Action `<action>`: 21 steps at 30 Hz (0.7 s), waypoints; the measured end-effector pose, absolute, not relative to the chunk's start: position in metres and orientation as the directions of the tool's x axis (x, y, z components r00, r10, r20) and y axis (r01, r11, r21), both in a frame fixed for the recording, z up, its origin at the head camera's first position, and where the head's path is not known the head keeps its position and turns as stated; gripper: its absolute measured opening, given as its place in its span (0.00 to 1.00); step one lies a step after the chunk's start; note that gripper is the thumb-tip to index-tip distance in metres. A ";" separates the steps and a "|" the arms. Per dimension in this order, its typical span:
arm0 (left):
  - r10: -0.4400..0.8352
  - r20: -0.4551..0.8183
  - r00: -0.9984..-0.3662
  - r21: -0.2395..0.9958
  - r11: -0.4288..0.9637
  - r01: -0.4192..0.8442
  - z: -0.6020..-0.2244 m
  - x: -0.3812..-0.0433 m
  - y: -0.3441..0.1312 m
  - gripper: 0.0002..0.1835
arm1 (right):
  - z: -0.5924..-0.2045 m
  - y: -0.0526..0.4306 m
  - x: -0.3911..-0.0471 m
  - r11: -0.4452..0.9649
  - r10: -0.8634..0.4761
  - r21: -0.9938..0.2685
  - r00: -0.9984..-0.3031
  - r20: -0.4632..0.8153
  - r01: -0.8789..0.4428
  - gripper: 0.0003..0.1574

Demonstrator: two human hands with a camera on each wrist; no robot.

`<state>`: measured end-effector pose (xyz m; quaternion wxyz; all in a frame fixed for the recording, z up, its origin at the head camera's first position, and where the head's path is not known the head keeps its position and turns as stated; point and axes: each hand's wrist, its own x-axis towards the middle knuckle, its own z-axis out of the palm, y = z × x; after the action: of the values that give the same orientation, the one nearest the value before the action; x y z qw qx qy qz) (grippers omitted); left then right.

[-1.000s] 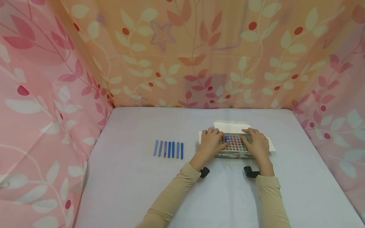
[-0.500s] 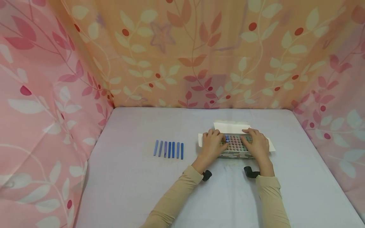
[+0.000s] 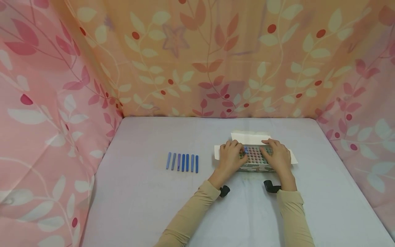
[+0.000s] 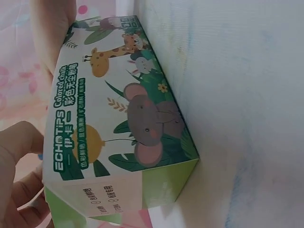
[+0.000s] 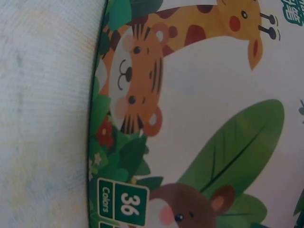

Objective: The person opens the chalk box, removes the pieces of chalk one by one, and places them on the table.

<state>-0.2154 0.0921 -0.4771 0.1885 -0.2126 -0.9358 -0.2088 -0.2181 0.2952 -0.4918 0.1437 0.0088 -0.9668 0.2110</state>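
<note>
pale lilac table (image 3: 154,206) inside floral pink-orange curtains (image 3: 197,58) — nearest the camera, two beige sleeves (image 3: 188,212) with black wrist cameras reach forward. left hand (image 3: 229,158) and right hand (image 3: 277,157) both rest on the open chalk box (image 3: 255,160), fingers curled over its top edges and gripping it at each end, coloured chalk ends showing between them; the box sits on the table right of centre, animal print on its side, white flaps (image 3: 250,138) spread behind. row of seven blue chalk sticks (image 3: 182,162) lies well apart to the left — parallel, untouched.
</note>
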 end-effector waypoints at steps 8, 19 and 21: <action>0.294 0.452 -0.842 0.415 0.766 0.491 -0.476 -0.219 0.090 0.06 | -0.492 0.295 -0.218 0.915 0.034 -0.393 -0.954 0.299 -0.091 0.24; 0.263 0.516 -0.815 0.477 0.702 0.528 -0.470 -0.220 0.087 0.05 | -0.492 0.294 -0.218 0.910 0.043 -0.407 -0.957 0.286 -0.081 0.25; 0.251 0.529 -0.811 0.488 0.692 0.532 -0.467 -0.220 0.085 0.05 | -0.492 0.295 -0.219 0.911 0.045 -0.404 -0.958 0.285 -0.077 0.25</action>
<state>-0.2202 0.0853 -0.4669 0.2159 -0.2189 -0.8940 -0.3260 -0.2185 0.2946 -0.4923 0.1455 0.0083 -0.9667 0.2103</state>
